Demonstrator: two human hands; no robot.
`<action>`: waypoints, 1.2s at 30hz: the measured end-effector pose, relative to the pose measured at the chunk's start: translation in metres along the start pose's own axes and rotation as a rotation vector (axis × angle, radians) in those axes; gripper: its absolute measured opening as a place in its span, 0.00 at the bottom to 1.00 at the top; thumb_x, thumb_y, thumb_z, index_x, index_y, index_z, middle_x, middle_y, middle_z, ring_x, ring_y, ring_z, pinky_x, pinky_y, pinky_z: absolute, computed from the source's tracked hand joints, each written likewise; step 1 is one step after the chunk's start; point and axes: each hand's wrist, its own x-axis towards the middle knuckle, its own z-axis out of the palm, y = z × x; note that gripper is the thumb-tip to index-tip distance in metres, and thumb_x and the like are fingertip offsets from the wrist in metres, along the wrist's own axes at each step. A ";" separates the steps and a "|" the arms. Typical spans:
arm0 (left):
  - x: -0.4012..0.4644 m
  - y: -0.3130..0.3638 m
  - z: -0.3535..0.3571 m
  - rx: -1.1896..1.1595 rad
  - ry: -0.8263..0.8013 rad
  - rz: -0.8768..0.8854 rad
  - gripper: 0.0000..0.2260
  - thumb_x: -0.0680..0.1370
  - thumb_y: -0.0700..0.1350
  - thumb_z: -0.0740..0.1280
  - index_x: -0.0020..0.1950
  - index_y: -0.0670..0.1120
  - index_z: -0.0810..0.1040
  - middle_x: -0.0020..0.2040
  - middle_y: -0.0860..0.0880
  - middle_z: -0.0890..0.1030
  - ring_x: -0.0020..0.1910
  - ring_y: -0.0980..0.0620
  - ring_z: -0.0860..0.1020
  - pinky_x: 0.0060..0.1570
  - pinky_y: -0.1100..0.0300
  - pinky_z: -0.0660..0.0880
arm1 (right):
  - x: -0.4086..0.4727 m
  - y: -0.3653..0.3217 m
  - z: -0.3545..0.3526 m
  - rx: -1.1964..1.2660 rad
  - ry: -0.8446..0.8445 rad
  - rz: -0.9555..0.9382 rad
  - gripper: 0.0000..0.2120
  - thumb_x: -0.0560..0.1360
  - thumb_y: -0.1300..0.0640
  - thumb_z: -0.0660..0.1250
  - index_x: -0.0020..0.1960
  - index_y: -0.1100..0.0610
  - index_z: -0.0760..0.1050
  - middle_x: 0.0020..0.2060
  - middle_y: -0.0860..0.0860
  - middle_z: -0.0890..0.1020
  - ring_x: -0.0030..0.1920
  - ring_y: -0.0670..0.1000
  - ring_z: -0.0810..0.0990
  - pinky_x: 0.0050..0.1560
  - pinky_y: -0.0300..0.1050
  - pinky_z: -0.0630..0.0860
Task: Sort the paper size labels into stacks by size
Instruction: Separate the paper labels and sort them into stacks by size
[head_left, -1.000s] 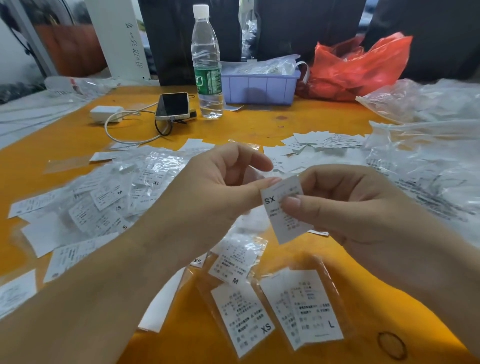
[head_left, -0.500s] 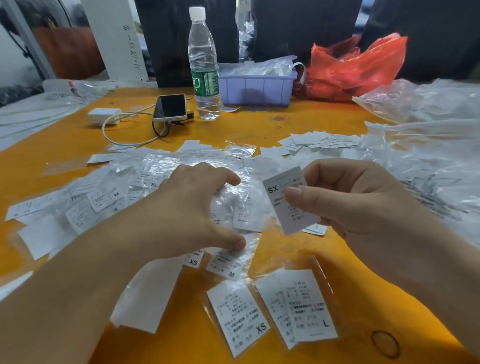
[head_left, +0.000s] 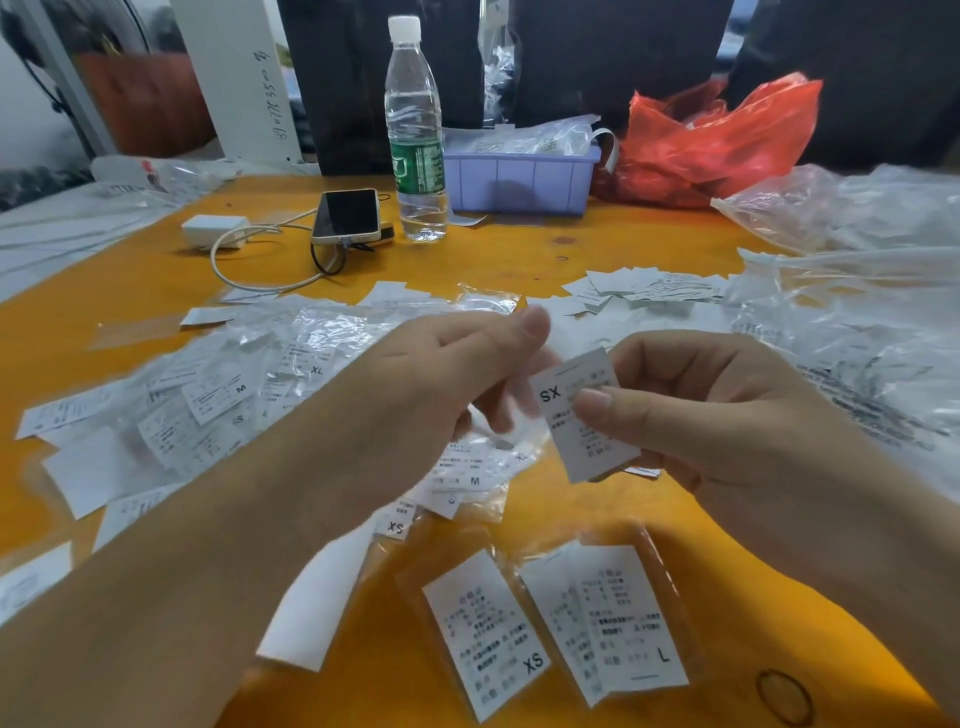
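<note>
My right hand pinches a white label, held upside down so its XS reads "SX". My left hand hovers just left of it, fingers curled and blurred around what looks like a clear-sleeved label lifted from the pile. A loose pile of sleeved labels marked M, XL and S spreads across the orange table on the left. Near the front edge lie an XS stack and an L stack, side by side.
At the back stand a water bottle, a phone with charger, a lilac bin and a red bag. Clear plastic bags cover the right side. More loose labels lie behind my hands.
My left hand went down onto the pile, gripped a sleeve there, and has now risen back toward the right hand. The right hand kept holding the XS label nearly still.
</note>
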 end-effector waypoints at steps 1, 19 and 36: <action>0.000 0.002 0.004 -0.074 -0.050 -0.030 0.24 0.71 0.63 0.58 0.42 0.45 0.84 0.31 0.51 0.79 0.31 0.56 0.73 0.30 0.68 0.69 | 0.000 0.000 0.000 0.009 -0.011 -0.013 0.04 0.67 0.58 0.70 0.35 0.57 0.82 0.32 0.53 0.82 0.33 0.48 0.80 0.32 0.36 0.76; -0.004 0.002 0.001 -0.359 0.125 -0.008 0.08 0.68 0.50 0.75 0.35 0.49 0.80 0.30 0.51 0.78 0.28 0.56 0.74 0.32 0.60 0.73 | 0.000 0.003 -0.001 0.036 -0.078 -0.024 0.05 0.67 0.61 0.69 0.35 0.54 0.82 0.34 0.54 0.84 0.35 0.50 0.83 0.36 0.40 0.80; -0.009 0.002 0.017 0.191 0.212 0.201 0.05 0.72 0.47 0.74 0.39 0.51 0.79 0.36 0.53 0.82 0.36 0.56 0.81 0.37 0.66 0.78 | -0.002 -0.001 -0.009 -0.378 0.372 -0.463 0.04 0.74 0.51 0.69 0.42 0.49 0.80 0.36 0.52 0.85 0.27 0.53 0.78 0.27 0.45 0.75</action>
